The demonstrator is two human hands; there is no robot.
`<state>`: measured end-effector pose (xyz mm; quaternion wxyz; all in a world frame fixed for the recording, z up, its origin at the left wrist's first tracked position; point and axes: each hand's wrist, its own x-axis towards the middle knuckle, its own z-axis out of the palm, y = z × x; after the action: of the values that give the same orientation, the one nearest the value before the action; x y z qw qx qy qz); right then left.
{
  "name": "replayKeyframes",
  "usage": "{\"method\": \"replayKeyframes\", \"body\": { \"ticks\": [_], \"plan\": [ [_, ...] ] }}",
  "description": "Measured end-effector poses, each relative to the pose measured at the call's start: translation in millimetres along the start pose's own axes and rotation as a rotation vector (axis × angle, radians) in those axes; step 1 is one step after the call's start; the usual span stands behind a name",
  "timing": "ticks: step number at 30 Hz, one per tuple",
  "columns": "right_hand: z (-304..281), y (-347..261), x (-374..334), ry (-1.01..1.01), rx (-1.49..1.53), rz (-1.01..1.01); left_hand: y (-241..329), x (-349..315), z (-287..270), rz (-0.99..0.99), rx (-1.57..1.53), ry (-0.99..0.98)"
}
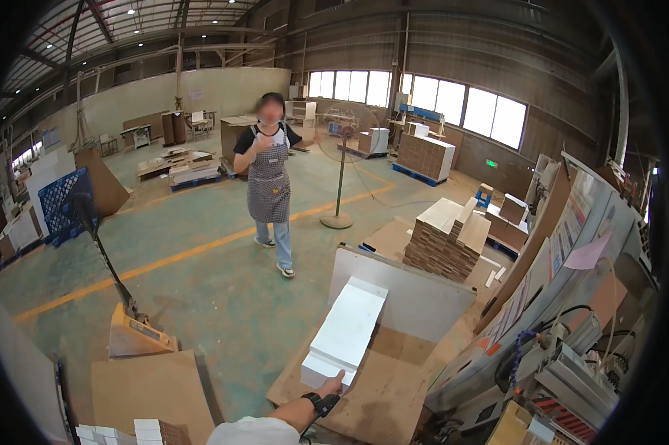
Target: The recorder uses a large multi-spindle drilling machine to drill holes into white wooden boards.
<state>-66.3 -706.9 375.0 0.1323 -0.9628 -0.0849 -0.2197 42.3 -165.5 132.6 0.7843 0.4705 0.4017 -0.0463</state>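
1. Right hand (332,384) — reaching forward from the lower edge, a dark band on the wrist; the fingers rest against the near end of the white stack; how far they close around it cannot be told.
2. White stack (347,331) — flat sheets piled in a long block, lying on a cardboard sheet (382,389) on the floor, in front of an upright board (416,293).
3. Left hand — out of view.
4. Pallet jack (130,326) — yellow, parked to the left.
5. Co-worker (269,174) in a checked apron, standing on the green floor (223,282).
6. Pedestal fan (339,159) — beyond, near brown stacked sheets (444,241).
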Motion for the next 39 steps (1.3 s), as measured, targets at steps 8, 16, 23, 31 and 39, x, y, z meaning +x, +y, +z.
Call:
{"method": "replayKeyframes", "body": {
  "ticks": [8, 16, 23, 31, 39],
  "plan": [
    [7.4, 5.1, 0.1, -0.007, 0.017, 0.031, 2.0, 0.3, 5.8, 0.052, -0.045, 0.075],
    [10.5, 11.1, -1.3, 0.037, -0.024, -0.024, 6.4, -7.2, 11.1, 0.007, -0.002, 0.068],
    [0.7, 2.8, 6.1, 0.046, 0.002, -0.061, -23.4, 36.7, 0.2, 0.076, 0.127, 0.222],
    [2.9, 5.8, -0.9, -0.013, -0.059, 0.007, -5.0, 7.4, 14.8, 0.087, 0.285, 0.289],
    [7.7, 7.1, 1.0, -0.03, 0.016, 0.085, -11.6, 13.0, 7.2, 0.116, 0.245, 0.262]
  ]
}}
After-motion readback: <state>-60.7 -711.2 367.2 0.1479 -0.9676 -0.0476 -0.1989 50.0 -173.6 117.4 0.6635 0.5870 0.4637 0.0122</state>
